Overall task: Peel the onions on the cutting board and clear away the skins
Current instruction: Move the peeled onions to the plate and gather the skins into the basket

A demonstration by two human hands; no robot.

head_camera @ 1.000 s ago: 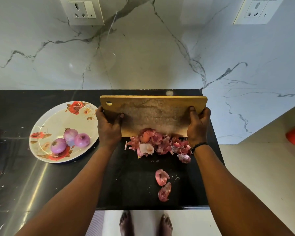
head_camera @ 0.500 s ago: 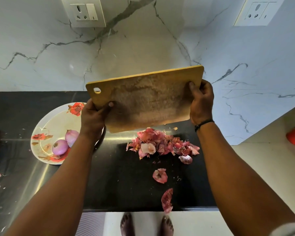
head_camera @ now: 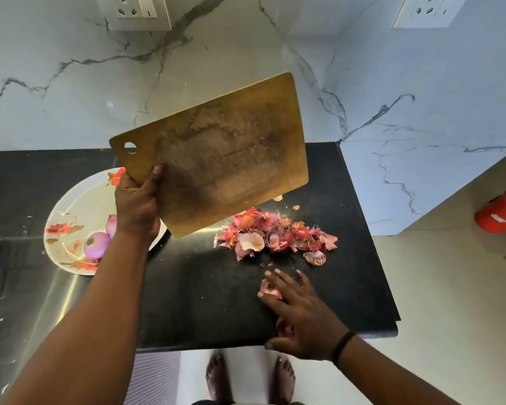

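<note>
One black tabletop [head_camera: 193, 302] is carrying everything, and one wooden cutting board [head_camera: 225, 153] is hanging tilted above it, gripped at its lower left edge by the left hand [head_camera: 136, 204]. One flowered plate [head_camera: 70, 229] is sitting at the left, holding two peeled onions [head_camera: 95, 248]. One heap of onion skins [head_camera: 275, 236] is lying just below the board, and the right hand [head_camera: 300, 314], fingers spread flat, is pressing on two loose skin pieces [head_camera: 269, 289] nearer the front edge. No writing is showing legibly.

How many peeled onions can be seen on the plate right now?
2. One onion lies near the front of the plate; another onion shows just behind it, partly covered by the left hand. More may be hidden.
</note>
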